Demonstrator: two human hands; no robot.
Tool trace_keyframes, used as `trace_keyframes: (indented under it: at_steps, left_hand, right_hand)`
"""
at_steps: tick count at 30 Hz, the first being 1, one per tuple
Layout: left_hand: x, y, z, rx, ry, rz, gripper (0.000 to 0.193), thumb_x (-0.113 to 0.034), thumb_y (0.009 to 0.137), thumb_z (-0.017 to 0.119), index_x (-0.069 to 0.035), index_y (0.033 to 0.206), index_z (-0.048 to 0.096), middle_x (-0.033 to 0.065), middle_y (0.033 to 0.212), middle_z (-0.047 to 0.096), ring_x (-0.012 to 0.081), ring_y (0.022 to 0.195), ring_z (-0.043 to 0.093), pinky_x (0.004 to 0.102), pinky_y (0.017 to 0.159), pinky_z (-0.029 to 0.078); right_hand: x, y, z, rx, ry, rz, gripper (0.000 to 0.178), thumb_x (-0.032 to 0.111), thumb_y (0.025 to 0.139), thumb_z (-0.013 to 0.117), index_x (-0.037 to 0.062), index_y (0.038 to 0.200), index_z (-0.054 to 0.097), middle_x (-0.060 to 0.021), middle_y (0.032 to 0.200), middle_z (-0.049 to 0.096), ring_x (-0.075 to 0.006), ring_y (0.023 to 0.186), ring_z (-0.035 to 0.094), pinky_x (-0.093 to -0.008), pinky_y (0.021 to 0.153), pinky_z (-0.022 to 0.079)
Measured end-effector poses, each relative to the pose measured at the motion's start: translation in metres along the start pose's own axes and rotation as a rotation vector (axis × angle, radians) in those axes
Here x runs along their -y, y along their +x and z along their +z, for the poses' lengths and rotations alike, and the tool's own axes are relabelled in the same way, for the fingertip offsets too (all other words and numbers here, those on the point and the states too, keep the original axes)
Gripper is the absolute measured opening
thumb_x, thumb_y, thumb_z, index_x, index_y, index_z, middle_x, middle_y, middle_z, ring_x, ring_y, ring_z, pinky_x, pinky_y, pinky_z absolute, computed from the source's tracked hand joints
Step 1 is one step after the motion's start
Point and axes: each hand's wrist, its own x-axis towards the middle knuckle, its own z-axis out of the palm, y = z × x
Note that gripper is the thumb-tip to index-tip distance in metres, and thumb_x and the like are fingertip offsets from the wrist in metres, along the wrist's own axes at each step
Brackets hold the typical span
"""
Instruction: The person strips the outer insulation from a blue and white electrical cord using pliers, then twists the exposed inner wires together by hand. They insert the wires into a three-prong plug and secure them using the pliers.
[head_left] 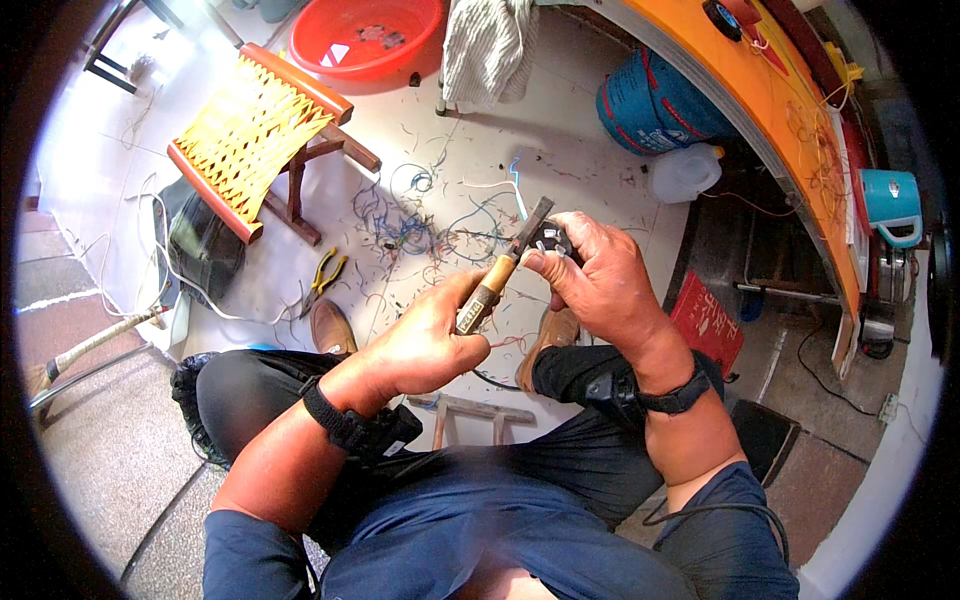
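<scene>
My left hand (425, 335) is closed around the yellow-brown handle of a knife (484, 297). The knife's flat, dark blade points up and to the right. Facing it, my right hand (605, 280) pinches a small black plug-like piece (550, 237) with silvery metal parts, between thumb and fingers. The blade lies right beside this piece; whether they touch I cannot tell. A thin blue and white wire (517, 190) shows just beyond the blade tip; its lower end is hidden.
Wire scraps (405, 230) litter the floor ahead. Yellow-handled pliers (325, 272) lie near my left shoe. A yellow-strapped folding stool (250, 140) and a red basin (365, 40) stand farther off. At right are an orange table (790, 120), a blue bucket (660, 100) and a plastic jug (687, 174).
</scene>
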Motion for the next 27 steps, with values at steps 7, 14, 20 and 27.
trace_keyframes:
  at_steps: [7, 14, 20, 27]
  left_hand:
    - [0.007, 0.0, 0.007, -0.063, 0.097, -0.015, 0.036, -0.01, 0.073, 0.062, 0.003, 0.105, 0.053, 0.0209, 0.089, 0.061, 0.0334, 0.088, 0.062, 0.0432, 0.081, 0.049]
    - [0.0, 0.0, 0.004, -0.191, 0.406, -0.002, 0.03, -0.01, 0.073, 0.063, 0.001, 0.099, 0.051, 0.0281, 0.089, 0.061, 0.0481, 0.089, 0.059, 0.051, 0.08, 0.047]
    - [0.005, -0.009, 0.012, -0.123, 0.588, 0.091, 0.026, -0.01, 0.073, 0.066, 0.001, 0.093, 0.053, 0.0256, 0.082, 0.062, 0.0479, 0.081, 0.061, 0.0528, 0.073, 0.049]
    - [0.017, -0.014, 0.011, -0.064, 0.672, 0.116, 0.024, -0.01, 0.073, 0.065, 0.0, 0.092, 0.055, 0.0251, 0.084, 0.063, 0.0461, 0.08, 0.063, 0.0512, 0.073, 0.051]
  right_hand:
    - [-0.002, 0.0, -0.002, 0.038, -0.026, -0.001, 0.035, 0.031, 0.093, 0.071, -0.0003, 0.105, 0.061, -0.0038, 0.07, 0.06, -0.011, 0.053, 0.062, -0.0263, 0.049, 0.05]
    - [0.001, 0.008, -0.035, 0.142, -0.054, 0.016, 0.042, 0.03, 0.083, 0.08, 0.0018, 0.11, 0.065, -0.0144, 0.091, 0.069, -0.0241, 0.084, 0.07, -0.0364, 0.074, 0.054]
    - [-0.008, 0.026, -0.036, 0.237, 0.374, 0.214, 0.031, 0.026, 0.096, 0.065, -0.0025, 0.108, 0.068, -0.0073, 0.091, 0.07, -0.0128, 0.087, 0.063, -0.0271, 0.079, 0.05]
    - [-0.01, 0.026, -0.012, 0.486, 0.495, 0.365, 0.028, 0.014, 0.097, 0.063, -0.0051, 0.117, 0.065, -0.0027, 0.088, 0.068, -0.0096, 0.081, 0.063, -0.0247, 0.073, 0.051]
